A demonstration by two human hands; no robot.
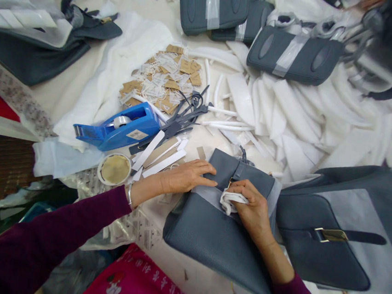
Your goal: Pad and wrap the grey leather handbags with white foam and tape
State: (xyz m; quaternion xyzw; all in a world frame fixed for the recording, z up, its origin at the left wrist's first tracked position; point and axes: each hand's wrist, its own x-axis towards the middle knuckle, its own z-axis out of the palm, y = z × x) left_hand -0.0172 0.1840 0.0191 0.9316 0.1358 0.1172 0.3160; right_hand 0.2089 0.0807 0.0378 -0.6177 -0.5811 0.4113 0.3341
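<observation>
A dark blue-grey bag (218, 241) lies on the table in front of me, its flap (220, 161) at the far end. My left hand (189, 176) rests at the flap's left edge with the fingers stretched out, holding nothing. In my right hand (251, 203) is a bunched white cloth (231, 200), its fingers closed around it. The cloth is by the small gold-coloured buckle (230, 181) below the flap's strap (239, 170). My right fingers partly hide the buckle area.
A blue tape dispenser (128, 129), a round tin (114, 169), dark straps (187, 116) and a pile of brown tags (168, 79) lie to the left. White foam strips (276, 104) spread behind. Another bag (326, 238) lies right; wrapped bags (295, 55) stand at the back.
</observation>
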